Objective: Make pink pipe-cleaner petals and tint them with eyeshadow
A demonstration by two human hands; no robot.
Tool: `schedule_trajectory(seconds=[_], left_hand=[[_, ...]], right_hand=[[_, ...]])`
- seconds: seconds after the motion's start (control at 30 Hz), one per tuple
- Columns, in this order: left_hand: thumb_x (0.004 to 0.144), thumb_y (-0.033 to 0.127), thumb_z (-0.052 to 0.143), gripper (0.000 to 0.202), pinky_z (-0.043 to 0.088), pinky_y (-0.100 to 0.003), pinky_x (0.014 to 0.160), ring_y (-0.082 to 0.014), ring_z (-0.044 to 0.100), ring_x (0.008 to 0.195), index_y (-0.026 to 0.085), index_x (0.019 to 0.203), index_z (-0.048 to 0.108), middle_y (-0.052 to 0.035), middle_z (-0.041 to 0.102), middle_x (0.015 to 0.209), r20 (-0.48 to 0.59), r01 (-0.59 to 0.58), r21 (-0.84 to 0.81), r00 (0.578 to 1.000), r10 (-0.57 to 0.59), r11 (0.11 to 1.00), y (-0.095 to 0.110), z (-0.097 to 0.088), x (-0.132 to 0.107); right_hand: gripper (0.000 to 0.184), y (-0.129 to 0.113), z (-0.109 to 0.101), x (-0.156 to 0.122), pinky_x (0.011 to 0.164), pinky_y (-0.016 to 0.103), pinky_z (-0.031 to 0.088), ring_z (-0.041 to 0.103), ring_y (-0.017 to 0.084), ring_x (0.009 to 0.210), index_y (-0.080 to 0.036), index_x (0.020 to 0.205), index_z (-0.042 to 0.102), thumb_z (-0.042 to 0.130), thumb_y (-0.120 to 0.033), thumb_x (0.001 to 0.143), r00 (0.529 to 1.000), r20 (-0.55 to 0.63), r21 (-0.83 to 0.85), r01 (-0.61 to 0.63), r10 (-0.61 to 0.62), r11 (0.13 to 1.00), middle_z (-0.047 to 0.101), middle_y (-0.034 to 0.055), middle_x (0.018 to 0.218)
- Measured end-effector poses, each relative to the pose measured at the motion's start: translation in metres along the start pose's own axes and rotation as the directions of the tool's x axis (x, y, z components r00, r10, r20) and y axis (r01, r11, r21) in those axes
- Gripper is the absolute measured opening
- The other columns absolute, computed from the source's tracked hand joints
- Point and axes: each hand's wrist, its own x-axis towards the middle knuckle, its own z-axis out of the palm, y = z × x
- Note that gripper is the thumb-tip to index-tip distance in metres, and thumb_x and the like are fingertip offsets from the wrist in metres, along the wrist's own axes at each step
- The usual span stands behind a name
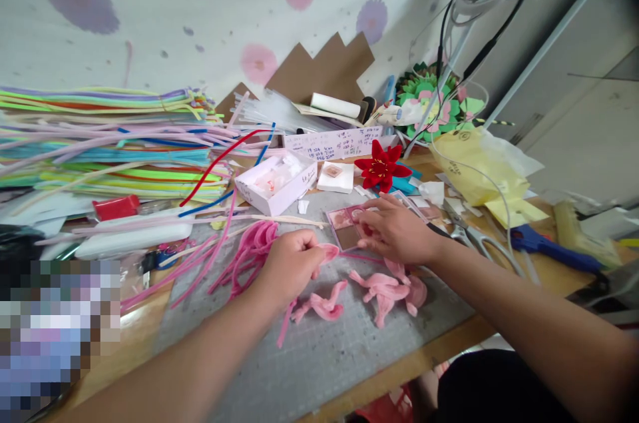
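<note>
Pink petal (329, 252), pinched in left hand (295, 262), points toward the loosely spread right hand (399, 231).

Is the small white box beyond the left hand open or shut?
Open: no lid covers the white box, and pale contents show inside.

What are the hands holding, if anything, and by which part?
The left hand pinches a pink fuzzy piece by one end; the right hand is at the flat case, its hold unclear.
</note>
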Motion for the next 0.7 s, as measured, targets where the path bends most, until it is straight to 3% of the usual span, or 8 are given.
schedule_trajectory(seconds=[0.1, 0.23, 0.4, 0.6, 0.7], left_hand=[[0.072, 0.028, 0.057, 0.026, 0.031, -0.025, 0.048, -0.0107, 0.045, 0.045, 0.020, 0.051, 0.044, 0.0047, 0.051, 0.044, -0.004, 0.002, 0.018, 1.000, -0.002, 1.000, -0.001, 0.001, 0.000], [0.072, 0.033, 0.059, 0.028, 0.029, -0.024, 0.045, -0.0100, 0.042, 0.043, 0.020, 0.052, 0.044, 0.0053, 0.048, 0.043, 0.000, 0.018, 0.014, 1.000, -0.018, 1.000, 0.000, 0.001, 0.000], [0.069, 0.035, 0.062, 0.030, 0.026, -0.023, 0.042, -0.0088, 0.039, 0.042, 0.019, 0.051, 0.043, 0.0057, 0.047, 0.043, 0.000, 0.026, 0.002, 1.000, -0.026, 1.000, 0.001, 0.001, 0.000], [0.070, 0.031, 0.059, 0.025, 0.021, -0.023, 0.039, -0.0087, 0.038, 0.035, 0.020, 0.054, 0.043, 0.0060, 0.045, 0.040, 0.043, 0.096, -0.011, 0.995, -0.095, 0.995, 0.000, 0.001, -0.001], [0.068, 0.032, 0.060, 0.027, 0.026, -0.023, 0.040, -0.0095, 0.041, 0.038, 0.020, 0.052, 0.043, 0.0052, 0.047, 0.041, 0.052, 0.079, -0.018, 0.996, -0.078, 0.997, 0.001, 0.001, 0.000]], right_hand=[[0.036, -0.014, -0.010, 0.001, 0.089, 0.047, 0.036, 0.052, 0.028, 0.100, -0.015, 0.095, 0.060, 0.048, -0.049, 0.089, 0.995, -0.099, 0.148, 0.046, -0.031, 0.988, 0.062, 0.0122, 0.093], [0.033, -0.044, -0.028, 0.002, 0.094, 0.044, 0.035, 0.050, 0.025, 0.108, -0.018, 0.088, 0.056, 0.046, -0.050, 0.090, 0.969, -0.176, 0.379, 0.228, -0.172, 0.897, 0.065, 0.0079, 0.097], [0.031, -0.058, -0.032, -0.001, 0.104, 0.051, 0.023, 0.049, 0.027, 0.111, -0.019, 0.088, 0.057, 0.049, -0.050, 0.089, 0.957, -0.140, 0.272, 0.285, -0.255, 0.919, 0.066, 0.0059, 0.103], [0.034, -0.054, -0.028, -0.002, 0.106, 0.050, 0.021, 0.046, 0.027, 0.117, -0.020, 0.089, 0.057, 0.045, -0.052, 0.090, 0.964, -0.098, 0.223, 0.263, -0.247, 0.938, 0.065, 0.0066, 0.111], [0.034, -0.054, -0.029, -0.001, 0.104, 0.049, 0.025, 0.047, 0.026, 0.114, -0.020, 0.089, 0.057, 0.045, -0.051, 0.090, 0.965, -0.109, 0.256, 0.261, -0.240, 0.931, 0.065, 0.0065, 0.105]])
